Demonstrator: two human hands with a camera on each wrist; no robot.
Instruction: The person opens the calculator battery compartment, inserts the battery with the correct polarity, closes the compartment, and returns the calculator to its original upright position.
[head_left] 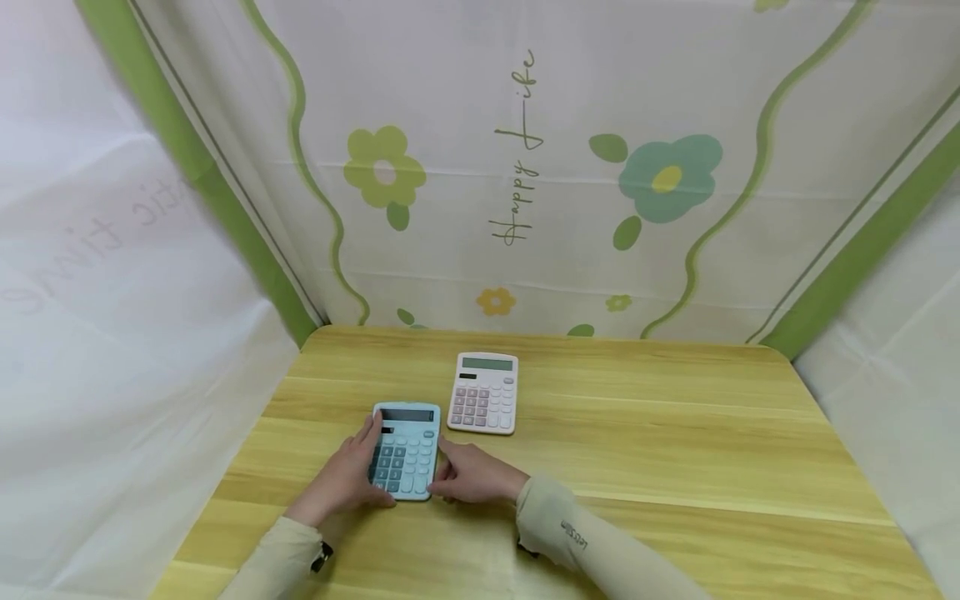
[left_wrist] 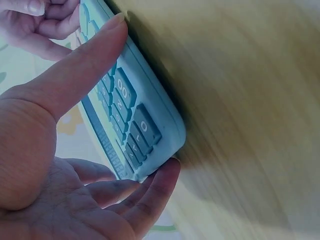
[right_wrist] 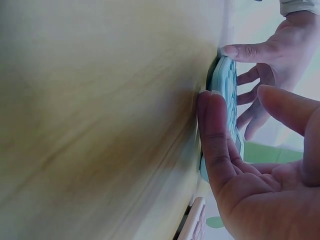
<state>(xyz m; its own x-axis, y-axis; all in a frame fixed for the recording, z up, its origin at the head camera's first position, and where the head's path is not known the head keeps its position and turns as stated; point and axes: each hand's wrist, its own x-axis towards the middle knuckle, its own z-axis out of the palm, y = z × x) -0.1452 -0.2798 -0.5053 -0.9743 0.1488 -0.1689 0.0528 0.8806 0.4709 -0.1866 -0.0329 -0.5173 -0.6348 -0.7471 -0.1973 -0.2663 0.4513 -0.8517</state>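
Note:
A light blue calculator point(head_left: 414, 442) lies on the wooden table, keys up, its display at the far end. My left hand point(head_left: 350, 471) grips it at the near left, fingers along the left side and thumb at the near edge. The left wrist view shows that thumb point(left_wrist: 95, 55) over the edge by the keys and the fingertips point(left_wrist: 162, 182) against the side. My right hand point(head_left: 476, 473) is at the calculator's right side. In the right wrist view, its extended fingers point(right_wrist: 214, 130) reach the edge close to the tabletop, with the thumb held apart.
Just beyond, to the right, a pale pink calculator point(head_left: 483, 396) lies keys up on the table point(head_left: 675, 433). A white fabric curtain point(head_left: 450, 267) with printed flowers hangs behind the far edge. More white fabric stands at both sides.

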